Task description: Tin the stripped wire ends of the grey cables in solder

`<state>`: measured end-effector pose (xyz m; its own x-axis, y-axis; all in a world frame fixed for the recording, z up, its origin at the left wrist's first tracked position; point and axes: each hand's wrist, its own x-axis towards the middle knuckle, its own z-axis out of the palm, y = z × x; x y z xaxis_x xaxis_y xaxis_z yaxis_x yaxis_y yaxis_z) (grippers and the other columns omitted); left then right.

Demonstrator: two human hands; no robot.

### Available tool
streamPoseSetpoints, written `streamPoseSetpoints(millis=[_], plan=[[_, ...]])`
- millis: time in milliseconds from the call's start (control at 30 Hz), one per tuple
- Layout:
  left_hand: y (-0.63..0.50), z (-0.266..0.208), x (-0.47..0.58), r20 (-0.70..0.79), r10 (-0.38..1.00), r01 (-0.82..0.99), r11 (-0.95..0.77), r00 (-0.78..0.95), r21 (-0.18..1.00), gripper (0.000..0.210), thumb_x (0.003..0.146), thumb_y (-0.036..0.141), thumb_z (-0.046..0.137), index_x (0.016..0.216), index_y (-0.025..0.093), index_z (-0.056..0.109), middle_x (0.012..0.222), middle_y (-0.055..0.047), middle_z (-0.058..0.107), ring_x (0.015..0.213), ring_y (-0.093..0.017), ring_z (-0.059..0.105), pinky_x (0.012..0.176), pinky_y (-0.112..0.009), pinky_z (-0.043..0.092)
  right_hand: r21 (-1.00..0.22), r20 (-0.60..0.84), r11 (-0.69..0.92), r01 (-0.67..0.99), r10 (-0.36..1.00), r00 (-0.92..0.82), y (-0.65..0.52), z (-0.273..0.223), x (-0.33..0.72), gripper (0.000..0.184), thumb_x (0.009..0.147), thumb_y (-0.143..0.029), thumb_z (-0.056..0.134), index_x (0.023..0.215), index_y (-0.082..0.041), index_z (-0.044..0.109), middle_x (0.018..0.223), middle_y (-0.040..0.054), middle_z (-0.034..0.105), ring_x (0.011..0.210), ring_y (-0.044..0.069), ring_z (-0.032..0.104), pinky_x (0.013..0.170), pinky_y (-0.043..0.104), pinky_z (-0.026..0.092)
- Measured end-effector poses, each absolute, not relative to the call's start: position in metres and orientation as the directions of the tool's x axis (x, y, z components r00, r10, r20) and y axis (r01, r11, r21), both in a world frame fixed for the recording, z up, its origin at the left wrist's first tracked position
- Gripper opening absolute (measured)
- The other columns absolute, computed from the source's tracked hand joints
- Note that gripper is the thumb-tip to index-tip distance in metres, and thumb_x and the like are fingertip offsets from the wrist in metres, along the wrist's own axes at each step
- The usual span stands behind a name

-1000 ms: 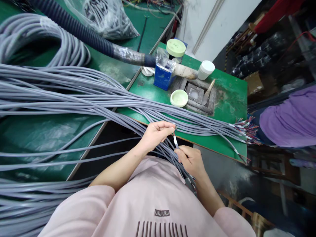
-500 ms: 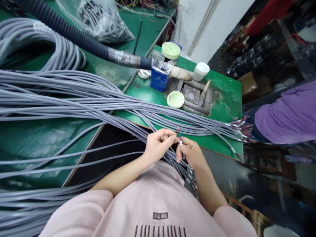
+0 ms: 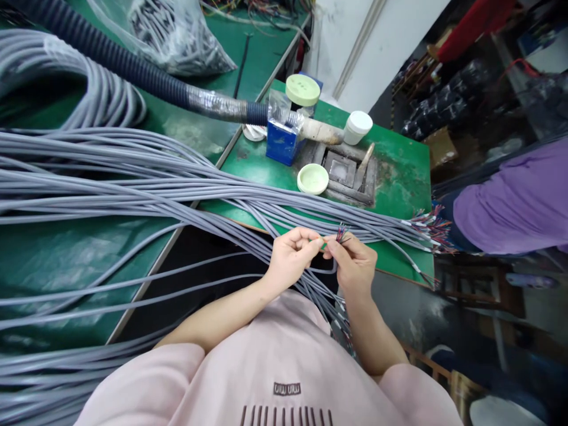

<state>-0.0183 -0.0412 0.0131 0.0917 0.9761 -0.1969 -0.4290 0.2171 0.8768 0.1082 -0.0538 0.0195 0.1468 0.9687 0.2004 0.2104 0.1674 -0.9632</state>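
In front of my body, my right hand (image 3: 357, 263) is closed on the end of a grey cable. Its thin coloured wires (image 3: 341, 232) fan out above the thumb and forefinger, and a bend of the grey jacket shows below the fingers. My left hand (image 3: 293, 254), thumb and forefinger pinched, holds a thin wire stretched across the small gap between the hands. Just beyond them, a bundle of grey cables (image 3: 248, 192) runs over the green table, its stripped ends (image 3: 428, 228) fanned out at the right edge.
A small pot (image 3: 341, 171) in a dirty frame, with a brush (image 3: 364, 163), stands behind the bundle. Around it are a pale lid (image 3: 313, 179), a white tub (image 3: 357, 127), a blue box (image 3: 281, 142) and a black hose (image 3: 146, 74). A person in purple (image 3: 510, 201) is at the right.
My right hand has turned and shifted slightly right and up, so the wires now fan out above its thumb. The left hand has moved slightly right, a wire now stretched between both.
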Motion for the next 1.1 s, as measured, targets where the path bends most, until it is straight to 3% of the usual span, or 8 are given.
streamPoseSetpoints(millis=[133, 500, 600, 700, 767, 833, 933, 1100], plan=[[-0.035, 0.009, -0.014, -0.228, 0.966, -0.523, 0.259, 0.124, 0.812, 0.031, 0.069, 0.044, 0.075, 0.072, 0.016, 0.063, 0.042, 0.009, 0.045, 0.035, -0.002, 0.033, 0.039, -0.016, 0.025, -0.921, 0.282, 0.244, 0.303, 0.955, 0.090, -0.044, 0.028, 0.115, 0.009, 0.079, -0.022, 0.069, 0.084, -0.026, 0.076, 0.077, -0.0005, 0.067, 0.070, 0.014, 0.060, 0.062, 0.028, 0.049], [-0.012, 0.005, -0.007, -0.213, 0.966, -0.645, 0.257, 0.147, 0.719, 0.031, 0.070, 0.044, 0.074, 0.075, 0.017, 0.059, 0.044, 0.009, 0.044, 0.036, -0.003, 0.034, 0.039, -0.016, 0.023, -0.953, 0.229, 0.198, 0.228, 0.967, 0.116, -0.002, 0.036, 0.103, 0.010, 0.079, -0.027, 0.068, 0.072, -0.020, 0.070, 0.062, -0.0034, 0.055, 0.050, 0.009, 0.050, 0.047, 0.024, 0.040], [-0.005, 0.002, -0.018, -0.096, 0.987, -0.467, 0.146, 0.130, 0.872, 0.028, 0.077, 0.044, 0.066, 0.082, 0.017, 0.062, 0.045, 0.008, 0.047, 0.040, -0.006, 0.040, 0.043, -0.019, 0.030, -0.911, 0.225, 0.183, 0.370, 0.972, 0.074, 0.021, 0.045, 0.107, 0.023, 0.079, -0.031, 0.067, 0.061, -0.018, 0.062, 0.056, -0.0042, 0.050, 0.046, 0.008, 0.045, 0.046, 0.025, 0.036], [0.004, -0.009, -0.037, 0.239, 0.971, -0.026, -0.238, 0.021, 0.971, 0.020, 0.083, 0.037, 0.062, 0.088, 0.018, 0.066, 0.059, 0.003, 0.059, 0.056, -0.011, 0.052, 0.059, -0.025, 0.040, -0.817, 0.191, 0.163, 0.554, 0.982, -0.008, 0.056, 0.054, 0.116, 0.030, 0.078, -0.032, 0.065, 0.053, -0.017, 0.055, 0.051, -0.0045, 0.048, 0.045, 0.008, 0.043, 0.049, 0.025, 0.034], [0.011, -0.020, -0.048, 0.449, 0.893, 0.303, -0.439, 0.039, 0.846, 0.017, 0.086, 0.032, 0.059, 0.091, 0.019, 0.068, 0.069, -0.001, 0.066, 0.070, -0.015, 0.056, 0.070, -0.031, 0.040, -0.736, 0.132, 0.149, 0.661, 0.988, -0.076, 0.081, 0.058, 0.120, 0.029, 0.076, -0.030, 0.064, 0.052, -0.017, 0.054, 0.048, -0.0044, 0.047, 0.047, 0.009, 0.043, 0.051, 0.025, 0.034], [0.015, -0.030, -0.054, 0.540, 0.834, 0.493, -0.520, 0.116, 0.697, 0.017, 0.089, 0.030, 0.055, 0.094, 0.019, 0.067, 0.075, -0.002, 0.068, 0.075, -0.017, 0.057, 0.073, -0.033, 0.038, -0.635, 0.056, 0.151, 0.757, 0.987, -0.150, 0.103, 0.060, 0.121, 0.029, 0.075, -0.030, 0.061, 0.050, -0.017, 0.052, 0.047, -0.0038, 0.046, 0.049, 0.010, 0.043, 0.052, 0.026, 0.032], [0.018, -0.040, -0.056, 0.577, 0.791, 0.583, -0.571, 0.203, 0.578, 0.016, 0.091, 0.028, 0.052, 0.092, 0.019, 0.065, 0.075, -0.002, 0.069, 0.074, -0.016, 0.058, 0.074, -0.033, 0.038, -0.463, -0.034, 0.192, 0.865, 0.972, -0.234, 0.125, 0.059, 0.115, 0.029, 0.073, -0.030, 0.058, 0.048, -0.017, 0.052, 0.048, -0.0022, 0.047, 0.052, 0.011, 0.042, 0.053, 0.026, 0.029], [0.017, -0.042, -0.053, 0.583, 0.781, 0.610, -0.580, 0.226, 0.541, 0.016, 0.091, 0.027, 0.051, 0.088, 0.020, 0.064, 0.073, 0.000, 0.068, 0.073, -0.015, 0.057, 0.074, -0.033, 0.036, -0.220, -0.137, 0.215, 0.952, 0.959, -0.249, 0.139, 0.056, 0.105, 0.023, 0.072, -0.032, 0.057, 0.057, -0.016, 0.063, 0.059, 0.0011, 0.056, 0.060, 0.014, 0.048, 0.057, 0.028, 0.028]])
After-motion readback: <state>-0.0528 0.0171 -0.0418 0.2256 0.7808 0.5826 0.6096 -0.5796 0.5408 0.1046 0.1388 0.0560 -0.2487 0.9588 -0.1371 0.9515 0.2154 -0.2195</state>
